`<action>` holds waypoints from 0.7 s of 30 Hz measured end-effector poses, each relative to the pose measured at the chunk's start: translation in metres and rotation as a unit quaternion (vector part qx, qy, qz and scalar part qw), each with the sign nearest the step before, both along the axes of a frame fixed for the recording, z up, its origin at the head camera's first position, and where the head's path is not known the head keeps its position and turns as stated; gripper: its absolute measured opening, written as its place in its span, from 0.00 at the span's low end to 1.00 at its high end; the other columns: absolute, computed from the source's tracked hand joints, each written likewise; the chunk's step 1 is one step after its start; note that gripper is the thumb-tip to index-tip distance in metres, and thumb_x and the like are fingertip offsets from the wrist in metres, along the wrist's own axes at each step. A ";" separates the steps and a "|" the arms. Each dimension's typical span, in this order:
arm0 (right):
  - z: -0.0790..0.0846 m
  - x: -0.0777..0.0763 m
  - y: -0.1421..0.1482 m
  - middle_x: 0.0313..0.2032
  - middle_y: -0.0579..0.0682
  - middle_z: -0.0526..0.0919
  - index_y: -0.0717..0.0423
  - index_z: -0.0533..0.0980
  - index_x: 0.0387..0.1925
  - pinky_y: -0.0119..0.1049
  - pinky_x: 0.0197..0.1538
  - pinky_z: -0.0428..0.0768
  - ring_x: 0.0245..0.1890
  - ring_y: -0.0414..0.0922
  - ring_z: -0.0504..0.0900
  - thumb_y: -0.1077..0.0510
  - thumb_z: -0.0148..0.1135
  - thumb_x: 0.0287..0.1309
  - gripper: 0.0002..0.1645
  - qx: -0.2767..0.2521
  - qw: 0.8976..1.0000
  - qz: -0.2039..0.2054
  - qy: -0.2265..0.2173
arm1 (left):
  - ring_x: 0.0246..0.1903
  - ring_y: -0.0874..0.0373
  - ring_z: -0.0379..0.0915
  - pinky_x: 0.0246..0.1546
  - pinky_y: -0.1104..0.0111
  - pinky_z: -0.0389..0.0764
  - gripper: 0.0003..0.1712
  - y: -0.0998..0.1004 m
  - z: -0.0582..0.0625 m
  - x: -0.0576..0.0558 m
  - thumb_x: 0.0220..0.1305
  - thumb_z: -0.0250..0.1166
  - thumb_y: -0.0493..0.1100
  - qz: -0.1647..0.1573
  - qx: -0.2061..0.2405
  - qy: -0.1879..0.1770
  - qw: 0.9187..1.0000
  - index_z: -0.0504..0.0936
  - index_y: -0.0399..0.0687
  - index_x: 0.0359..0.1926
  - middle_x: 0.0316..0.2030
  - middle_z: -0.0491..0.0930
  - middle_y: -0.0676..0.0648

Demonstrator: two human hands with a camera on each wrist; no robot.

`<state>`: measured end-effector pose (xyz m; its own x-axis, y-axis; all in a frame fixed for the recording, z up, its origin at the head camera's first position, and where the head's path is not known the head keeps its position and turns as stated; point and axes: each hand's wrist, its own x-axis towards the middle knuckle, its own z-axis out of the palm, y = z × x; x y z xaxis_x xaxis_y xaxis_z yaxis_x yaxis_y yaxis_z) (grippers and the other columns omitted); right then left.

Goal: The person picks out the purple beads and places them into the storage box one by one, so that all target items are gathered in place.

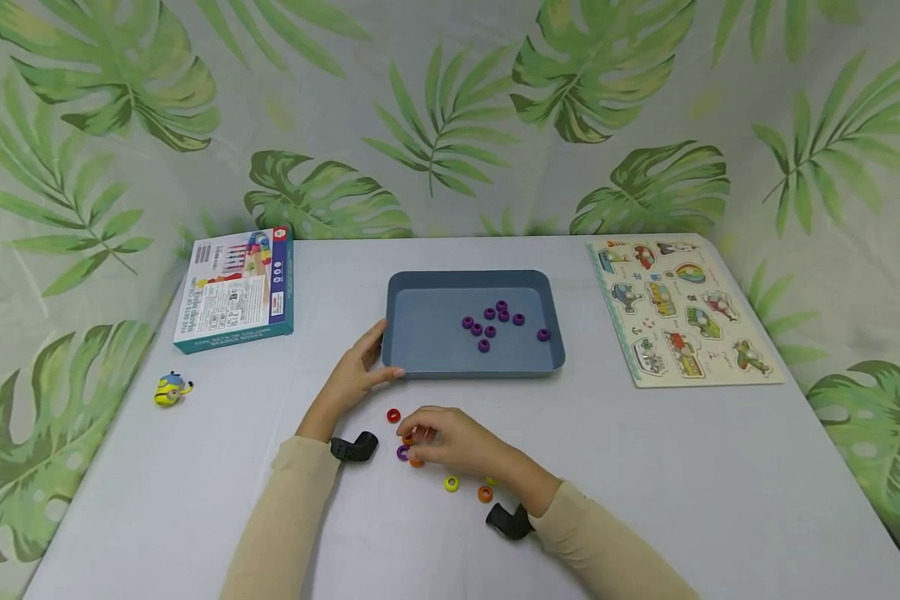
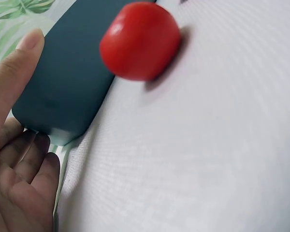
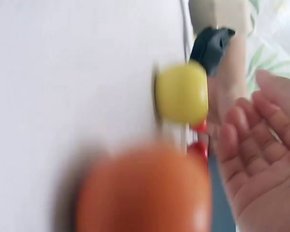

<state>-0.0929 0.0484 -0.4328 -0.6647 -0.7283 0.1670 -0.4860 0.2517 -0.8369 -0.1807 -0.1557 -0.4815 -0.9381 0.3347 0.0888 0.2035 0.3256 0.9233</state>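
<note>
My left hand (image 1: pixel 356 367) holds the near left corner of a grey-blue tray (image 1: pixel 450 374), thumb along the front wall and fingers at the left end. Several purple beads (image 1: pixel 491 332) lie inside the tray, mostly right of its middle. Below it, my right hand (image 1: pixel 457 440) hovers low over loose beads, fingers loosely bent, with nothing visibly pinched. A purple bead (image 1: pixel 402 452) and an orange bead (image 1: pixel 417 462) show by its fingertips. A red bead (image 1: pixel 393 415) lies between the hands; it looms large in the left wrist view. Other beads are partly hidden by the right hand.
Nearer the right wrist lie a yellow bead (image 1: pixel 452 483) and an orange bead (image 1: pixel 485 494). A toy box (image 1: pixel 232 292) and a small yellow figure (image 1: pixel 170 389) are at the left. A picture puzzle board (image 1: pixel 682 312) lies at the right. Leaf-patterned cloth hangs behind.
</note>
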 end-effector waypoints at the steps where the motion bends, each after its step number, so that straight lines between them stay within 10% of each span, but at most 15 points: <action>1: -0.006 0.000 -0.002 0.33 0.47 0.75 0.57 0.72 0.37 0.29 0.34 0.74 0.31 0.41 0.72 0.61 0.59 0.45 0.13 0.011 1.000 0.002 0.001 | 0.58 0.61 0.42 0.56 0.69 0.51 0.50 0.001 0.002 0.001 0.40 0.65 0.50 0.000 0.004 -0.003 1.000 0.47 0.49 0.62 0.61 0.45 0.53; 13: -0.032 0.002 -0.015 0.35 0.38 0.73 0.50 0.73 0.36 0.20 0.38 0.68 0.33 0.32 0.69 0.55 0.59 0.45 0.13 0.108 0.991 -0.010 0.083 | 0.58 0.58 0.41 0.56 0.69 0.50 0.48 0.005 0.022 0.011 0.43 0.65 0.42 -0.003 0.022 -0.018 1.000 0.46 0.42 0.62 0.61 0.44 0.47; 21: -0.037 0.003 -0.016 0.31 0.39 0.74 0.50 0.74 0.32 0.20 0.36 0.68 0.31 0.33 0.69 0.60 0.59 0.44 0.09 0.086 0.991 -0.024 0.099 | 0.58 0.61 0.41 0.56 0.70 0.50 0.49 0.001 0.004 0.002 0.41 0.65 0.47 -0.004 0.021 -0.008 1.000 0.46 0.47 0.62 0.61 0.44 0.52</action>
